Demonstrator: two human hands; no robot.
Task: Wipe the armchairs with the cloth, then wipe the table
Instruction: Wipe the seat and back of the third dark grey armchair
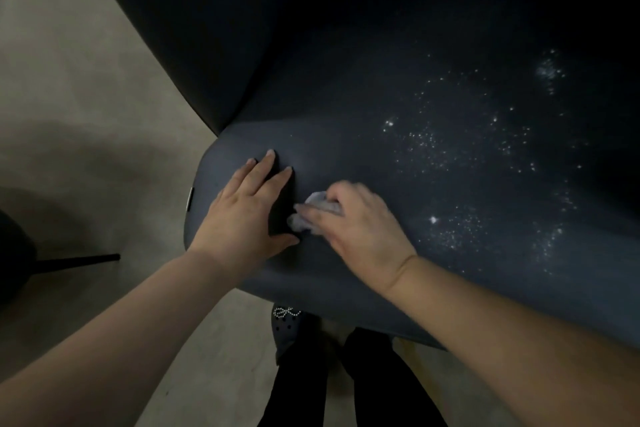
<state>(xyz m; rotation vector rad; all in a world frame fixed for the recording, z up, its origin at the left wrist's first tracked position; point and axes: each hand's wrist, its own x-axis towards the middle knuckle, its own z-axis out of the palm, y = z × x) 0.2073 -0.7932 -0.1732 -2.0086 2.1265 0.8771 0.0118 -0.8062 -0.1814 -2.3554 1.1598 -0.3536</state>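
We wipe the seat of 1 dark armchair (398,156) with a small pale cloth (313,210).

The cloth sits bunched on the front left part of the seat, pinched under the curled fingers of our right hand (360,229), which looks blurred, so we judge it is mid-stroke. Just beside it, our left hand (246,215) lies flat on the cushion with its fingers straight and slightly spread, probably to brace us and keep the seat steady while we rub. White specks (460,163) are scattered across the seat to the right, so most of the wiping seems ahead of us. Below, we see a dark shoe (289,326) with a beaded bow on the pale floor (69,80). A small metal tag (189,198) on the seat edge shows no writing we can read.
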